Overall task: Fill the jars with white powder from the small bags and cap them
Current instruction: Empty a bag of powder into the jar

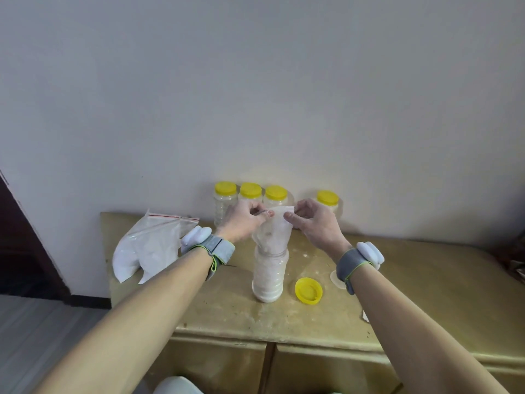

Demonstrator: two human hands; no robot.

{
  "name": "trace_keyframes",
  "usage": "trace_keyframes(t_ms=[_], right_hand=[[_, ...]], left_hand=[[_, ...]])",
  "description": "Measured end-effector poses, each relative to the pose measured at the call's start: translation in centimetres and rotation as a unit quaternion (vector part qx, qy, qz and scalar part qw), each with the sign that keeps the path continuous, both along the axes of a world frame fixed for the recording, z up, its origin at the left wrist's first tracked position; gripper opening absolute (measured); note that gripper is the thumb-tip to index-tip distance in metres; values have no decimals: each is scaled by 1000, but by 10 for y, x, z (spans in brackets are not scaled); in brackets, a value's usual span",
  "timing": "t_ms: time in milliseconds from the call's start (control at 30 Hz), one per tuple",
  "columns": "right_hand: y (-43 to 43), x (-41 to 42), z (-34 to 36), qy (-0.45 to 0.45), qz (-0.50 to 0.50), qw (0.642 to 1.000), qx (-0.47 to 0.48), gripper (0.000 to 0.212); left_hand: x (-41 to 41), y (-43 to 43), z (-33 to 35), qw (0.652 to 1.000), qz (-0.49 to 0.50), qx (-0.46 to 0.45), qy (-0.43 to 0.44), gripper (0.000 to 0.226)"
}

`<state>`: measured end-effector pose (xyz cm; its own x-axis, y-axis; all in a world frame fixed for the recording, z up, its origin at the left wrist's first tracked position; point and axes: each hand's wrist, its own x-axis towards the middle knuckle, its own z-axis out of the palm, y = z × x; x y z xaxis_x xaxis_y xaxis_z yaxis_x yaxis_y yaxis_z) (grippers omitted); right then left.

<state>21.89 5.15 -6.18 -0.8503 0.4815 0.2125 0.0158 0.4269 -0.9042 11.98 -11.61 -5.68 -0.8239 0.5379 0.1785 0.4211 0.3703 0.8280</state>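
Both hands — left hand and right hand — pinch the upturned bag by its corners over the open jar at frame centre, emptying powder — next, I'd judge, comes the cap lying just right.

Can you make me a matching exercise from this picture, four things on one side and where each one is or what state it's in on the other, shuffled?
Things:
1. small bag
2. loose yellow lid
3. zip bags
4. open jar

Places or states:
A. lying on the table, right of the open jar
B. held upended by left hand and right hand
C. lying flat at the table's left end
D. standing uncapped, with white powder inside

Pairs: 1-B, 2-A, 3-C, 4-D
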Motion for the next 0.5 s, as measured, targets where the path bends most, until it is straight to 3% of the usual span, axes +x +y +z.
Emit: trace_keyframes(t_ms=[100,200,400,500], right_hand=[[2,4,0,-31,54,997,-34,30],[1,7,-2,-37,39,999,-9,9],[-2,4,-9,8,6,999,-33,29],[-1,5,-11,13,29,997,-67,18]], left_hand=[[-2,-1,3,1000,12,2,4,19],[-2,2,2,1000,11,-17,14,18],[-2,9,-2,1000,13,9,-8,21],[-3,9,-3,1000,17,-1,-3,19]])
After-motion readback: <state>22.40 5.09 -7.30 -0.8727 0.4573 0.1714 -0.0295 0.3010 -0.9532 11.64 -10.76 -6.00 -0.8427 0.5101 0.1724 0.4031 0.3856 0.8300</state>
